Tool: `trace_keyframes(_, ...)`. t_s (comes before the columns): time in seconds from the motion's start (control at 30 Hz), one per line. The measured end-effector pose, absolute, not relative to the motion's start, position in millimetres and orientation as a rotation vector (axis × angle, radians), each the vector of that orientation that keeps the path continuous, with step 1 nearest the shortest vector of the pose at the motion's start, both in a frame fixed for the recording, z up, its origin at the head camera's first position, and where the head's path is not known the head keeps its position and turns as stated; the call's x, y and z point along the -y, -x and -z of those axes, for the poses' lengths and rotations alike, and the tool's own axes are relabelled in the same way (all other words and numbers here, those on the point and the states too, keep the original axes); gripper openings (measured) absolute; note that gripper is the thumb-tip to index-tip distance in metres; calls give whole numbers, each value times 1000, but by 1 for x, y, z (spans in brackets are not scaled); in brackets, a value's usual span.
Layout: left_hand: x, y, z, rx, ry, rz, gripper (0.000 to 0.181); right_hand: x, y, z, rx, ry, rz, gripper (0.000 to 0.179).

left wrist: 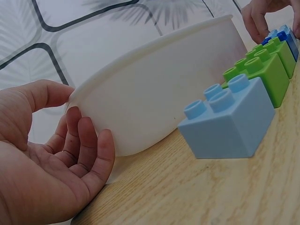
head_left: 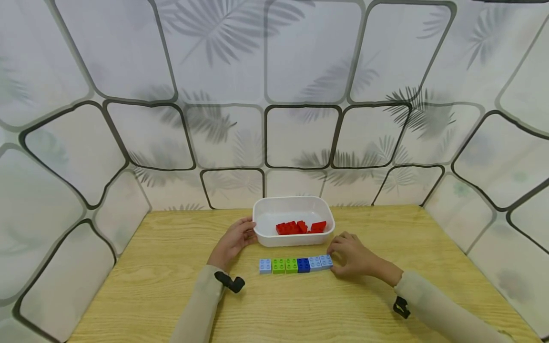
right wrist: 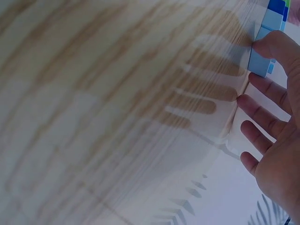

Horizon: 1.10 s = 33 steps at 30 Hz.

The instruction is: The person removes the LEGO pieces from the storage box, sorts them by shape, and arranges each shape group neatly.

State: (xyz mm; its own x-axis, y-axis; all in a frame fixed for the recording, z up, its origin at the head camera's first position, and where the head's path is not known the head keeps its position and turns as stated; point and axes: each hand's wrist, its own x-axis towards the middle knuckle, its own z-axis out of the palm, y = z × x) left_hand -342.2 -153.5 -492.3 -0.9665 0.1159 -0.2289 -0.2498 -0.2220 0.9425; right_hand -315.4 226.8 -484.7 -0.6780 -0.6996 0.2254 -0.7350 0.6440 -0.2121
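My left hand holds the left end of a white plastic container, thumb at the rim and fingers against the outer wall. Several red toy building blocks lie inside it. In front runs a row of blocks: a light blue block at the left, two green blocks, a dark blue block, then a light blue block. At the right end, my right hand pinches another light blue block between thumb and index finger; its other fingers are spread in the right wrist view.
A wooden table carries everything. Behind and at both sides hangs a pale patterned cloth with dark outlines and leaf prints. The container stands near the table's back edge. Each sleeve has a black strap at the wrist.
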Motion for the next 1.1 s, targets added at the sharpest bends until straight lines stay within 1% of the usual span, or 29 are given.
trace_keyframes(0.5, 154, 343, 492, -1786, 163, -2284, 44, -227, 316, 484, 2734, -1204, -430, 27)
trace_keyframes(0.73, 154, 343, 492, -1789, 154, -2285, 44, -225, 316, 481, 2718, -1221, -427, 30)
trace_keyframes(1.1, 153, 343, 494, -1780, 171, -2292, 41, -215, 320, 455, 2627, -1362, -539, 31)
